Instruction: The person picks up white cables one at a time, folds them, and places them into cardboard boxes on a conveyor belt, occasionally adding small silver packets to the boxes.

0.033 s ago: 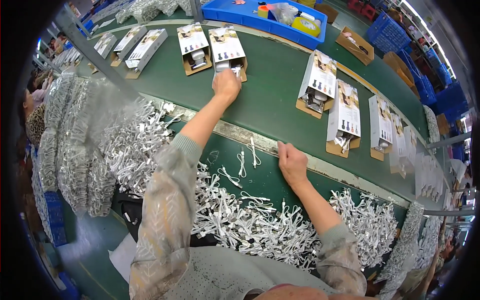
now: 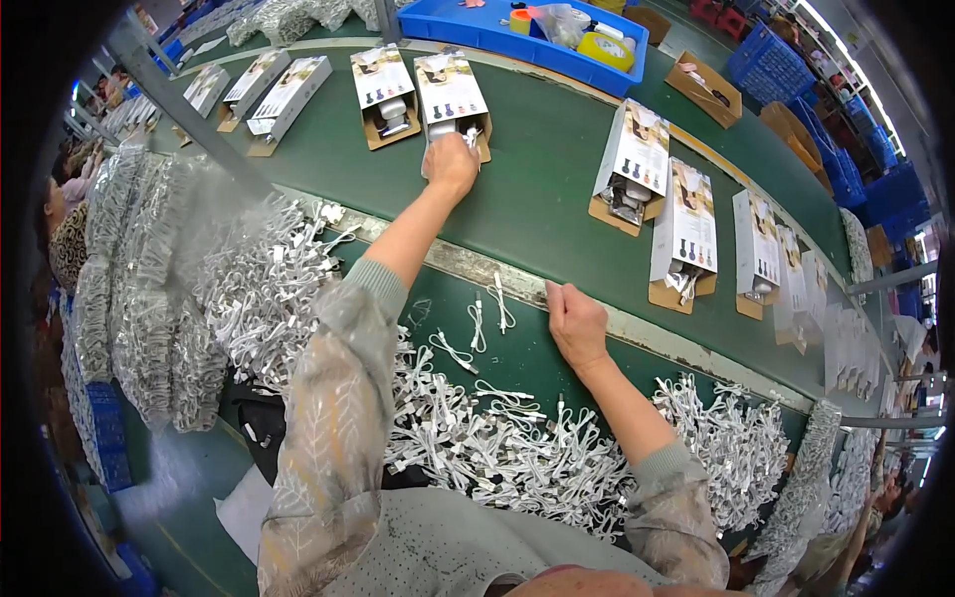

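Observation:
My left hand (image 2: 451,166) reaches over the green belt to the open near end of a white printed box (image 2: 450,88). Its fingers are closed at the opening, and a bit of white shows beside them; what they grip is mostly hidden. To the left stands a similar box (image 2: 381,80) with white items showing in its open end. My right hand (image 2: 578,323) is closed at the belt's pale metal edge (image 2: 645,331), and whatever it holds is hidden. Between my forearms lie a few loose white cables (image 2: 477,324) and a large heap of bundled white cables (image 2: 497,448).
More open boxes (image 2: 684,224) stand along the belt to the right, others (image 2: 288,98) to the far left. A blue tray (image 2: 458,28) with tape sits behind the belt. Plastic-wrapped cable bundles (image 2: 149,289) are stacked at left. A metal post (image 2: 184,104) slants across the left.
My right hand has shifted slightly left along the metal edge. My left hand remains at the same box opening, with its fingers marginally higher. The boxes and cables stay in place.

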Demonstrator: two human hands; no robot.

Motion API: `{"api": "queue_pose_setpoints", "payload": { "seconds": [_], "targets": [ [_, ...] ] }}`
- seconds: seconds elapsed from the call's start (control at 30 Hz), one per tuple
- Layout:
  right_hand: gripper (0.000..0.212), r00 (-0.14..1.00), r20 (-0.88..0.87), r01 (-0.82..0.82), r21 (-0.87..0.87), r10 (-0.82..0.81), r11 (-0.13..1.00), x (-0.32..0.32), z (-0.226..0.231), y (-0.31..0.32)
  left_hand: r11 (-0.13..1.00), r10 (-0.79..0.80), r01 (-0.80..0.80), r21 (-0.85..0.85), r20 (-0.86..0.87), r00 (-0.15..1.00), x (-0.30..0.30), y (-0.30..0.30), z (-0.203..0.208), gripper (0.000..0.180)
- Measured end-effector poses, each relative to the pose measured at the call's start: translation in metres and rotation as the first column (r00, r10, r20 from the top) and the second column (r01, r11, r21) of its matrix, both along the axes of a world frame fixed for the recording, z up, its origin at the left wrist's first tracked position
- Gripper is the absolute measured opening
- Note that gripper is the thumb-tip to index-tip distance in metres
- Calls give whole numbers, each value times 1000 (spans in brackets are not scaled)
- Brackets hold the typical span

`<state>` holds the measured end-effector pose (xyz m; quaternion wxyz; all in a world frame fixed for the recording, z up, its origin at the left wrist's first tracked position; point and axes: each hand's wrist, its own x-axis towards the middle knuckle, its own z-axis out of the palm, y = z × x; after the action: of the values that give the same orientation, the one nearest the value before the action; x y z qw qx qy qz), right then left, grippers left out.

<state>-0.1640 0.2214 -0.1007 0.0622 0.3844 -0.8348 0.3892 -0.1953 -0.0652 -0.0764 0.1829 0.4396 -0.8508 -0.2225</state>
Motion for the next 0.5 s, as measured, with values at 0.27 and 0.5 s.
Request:
{"api": "queue_pose_setpoints", "payload": {
  "seconds": [0.27, 0.5],
  "targets": [
    [31, 999, -36, 6, -22, -7, 1000, -6, -5, 3, 769, -637, 639, 25, -60, 769, 41, 52, 25, 31],
    [29, 995, -101, 10, 31, -7, 999, -3, -5, 0, 486, -835, 874, 18, 303, 459, 126, 100, 31, 20]
  ]
}}
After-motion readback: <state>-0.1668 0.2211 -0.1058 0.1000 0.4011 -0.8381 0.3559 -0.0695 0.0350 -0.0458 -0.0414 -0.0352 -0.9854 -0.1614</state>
